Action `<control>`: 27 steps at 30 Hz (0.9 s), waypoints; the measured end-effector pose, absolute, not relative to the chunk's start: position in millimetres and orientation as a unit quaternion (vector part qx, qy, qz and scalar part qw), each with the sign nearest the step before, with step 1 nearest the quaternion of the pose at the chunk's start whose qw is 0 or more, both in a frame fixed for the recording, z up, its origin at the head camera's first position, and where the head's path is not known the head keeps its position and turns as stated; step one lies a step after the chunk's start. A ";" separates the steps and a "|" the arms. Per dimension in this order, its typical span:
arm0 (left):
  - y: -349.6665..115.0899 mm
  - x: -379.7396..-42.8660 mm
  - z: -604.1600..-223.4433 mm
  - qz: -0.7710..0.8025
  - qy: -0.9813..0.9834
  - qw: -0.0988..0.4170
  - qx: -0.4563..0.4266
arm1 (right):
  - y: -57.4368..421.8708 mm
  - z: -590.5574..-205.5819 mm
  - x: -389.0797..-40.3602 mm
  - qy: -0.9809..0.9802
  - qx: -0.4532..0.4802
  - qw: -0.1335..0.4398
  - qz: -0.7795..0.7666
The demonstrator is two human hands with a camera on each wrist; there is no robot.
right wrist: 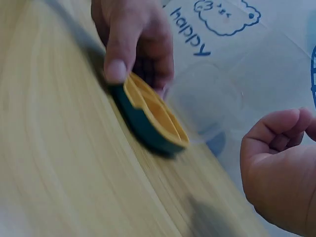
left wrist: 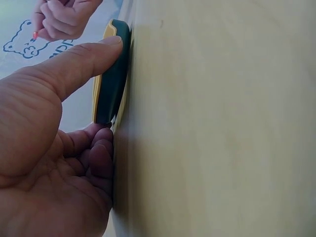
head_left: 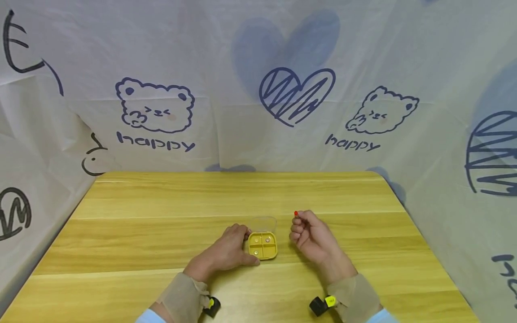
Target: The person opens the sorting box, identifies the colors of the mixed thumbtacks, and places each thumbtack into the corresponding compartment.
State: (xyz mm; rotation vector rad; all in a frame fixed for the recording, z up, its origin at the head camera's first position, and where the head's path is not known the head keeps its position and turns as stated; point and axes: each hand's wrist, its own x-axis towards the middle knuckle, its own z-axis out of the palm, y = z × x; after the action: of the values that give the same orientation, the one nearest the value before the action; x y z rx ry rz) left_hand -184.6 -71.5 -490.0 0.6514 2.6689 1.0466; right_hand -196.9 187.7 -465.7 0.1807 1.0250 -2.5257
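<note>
A small yellow pill box [head_left: 269, 252] lies on the wooden table with its clear lid [head_left: 264, 223] flipped back, away from the person. Dividers split its inside into several compartments; small pale pills show in both far ones and the near left one. My left hand [head_left: 228, 249] grips the box from the left, thumb at the near edge and fingers round the far left side. In the wrist views the outer wall [right wrist: 143, 126] looks dark green. To the right of the box, above the table, my right hand [head_left: 317, 237] pinches a red capsule [head_left: 296, 213] between thumb and forefinger, palm turned upward.
The wooden table [head_left: 161, 197] extends around both hands. Behind it and at the sides hangs a pale cloth [head_left: 226, 130] printed with bears, hearts and lettering. Each wrist carries a beige wrap [head_left: 183, 296] with a small black camera [head_left: 318, 306].
</note>
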 end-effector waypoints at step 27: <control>-70.7 -184.3 -487.1 0.352 0.904 0.109 0.217 | 158.1 -482.0 -176.3 0.146 -0.061 0.246 -0.956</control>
State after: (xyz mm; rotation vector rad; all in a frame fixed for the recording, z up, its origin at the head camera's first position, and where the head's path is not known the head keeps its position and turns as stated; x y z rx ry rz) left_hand -184.3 -70.7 -487.1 0.6379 2.6572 1.0361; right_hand -176.3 158.1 -482.0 -0.1662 0.3992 -2.6086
